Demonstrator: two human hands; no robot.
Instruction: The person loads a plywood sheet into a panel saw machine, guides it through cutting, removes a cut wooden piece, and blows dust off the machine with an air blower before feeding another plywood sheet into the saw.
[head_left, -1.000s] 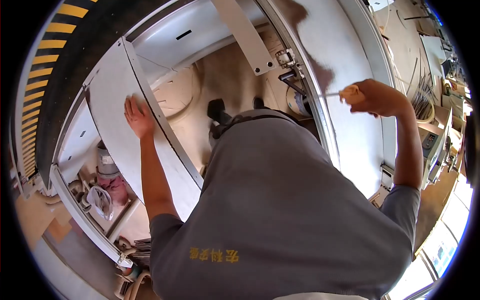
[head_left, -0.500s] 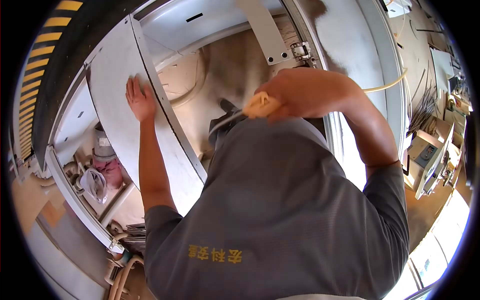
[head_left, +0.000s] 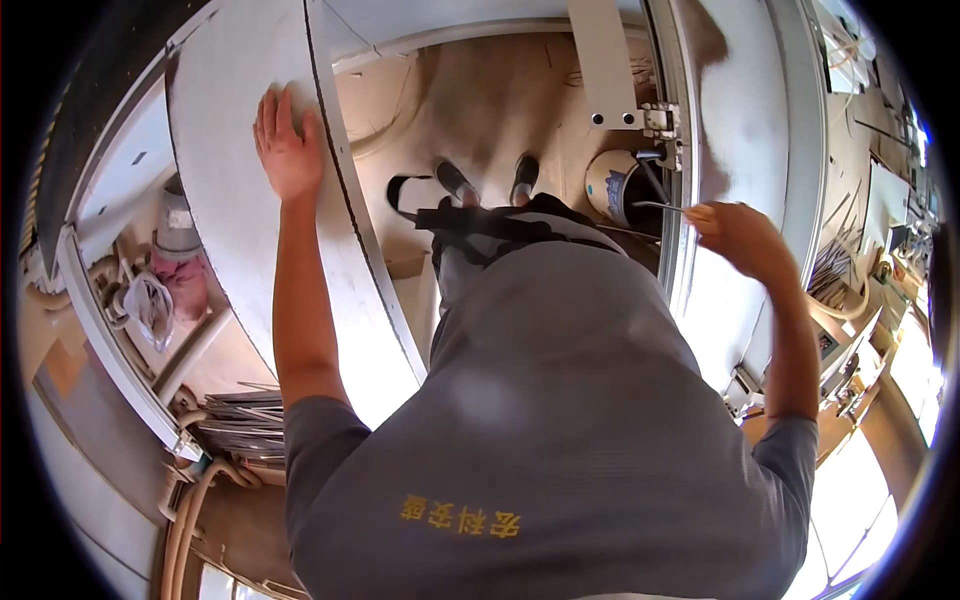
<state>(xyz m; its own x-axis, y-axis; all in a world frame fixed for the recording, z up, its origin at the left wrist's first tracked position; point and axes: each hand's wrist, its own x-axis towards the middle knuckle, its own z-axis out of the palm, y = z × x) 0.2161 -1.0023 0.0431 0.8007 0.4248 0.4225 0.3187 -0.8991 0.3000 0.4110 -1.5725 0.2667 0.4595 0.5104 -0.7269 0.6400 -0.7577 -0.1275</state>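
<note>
The left hand (head_left: 291, 150) lies flat and empty on the long pale panel (head_left: 240, 215), fingers loosely parted and thumb out to one side, resting on it rather than gripping. The right hand (head_left: 742, 240) is closed around the tan handle (head_left: 703, 216) of a small tool, whose thin metal rod (head_left: 662, 206) points inward across the metal rail (head_left: 683, 170). What has just changed is on that side: half a second ago the right hand was in front of the body, and now it is out over the other pale panel (head_left: 745, 110) — so the tool has swung away from the waist, and its rod reaches over the mouth of the white bucket (head_left: 603, 180) as seen from above. Whether the rod touches the rail or the bucket, I cannot tell. The left hand has stayed on its panel throughout. Between the two panels, the shoes (head_left: 453, 178) stand on the dusty floor (head_left: 480, 90), with a black strap (head_left: 396, 196) looping out near the waist. Beyond the left panel are a pink bag (head_left: 185, 288) and a whitish plastic bag (head_left: 150, 312) — with a stack of thin strips (head_left: 240, 425) lower down.
</note>
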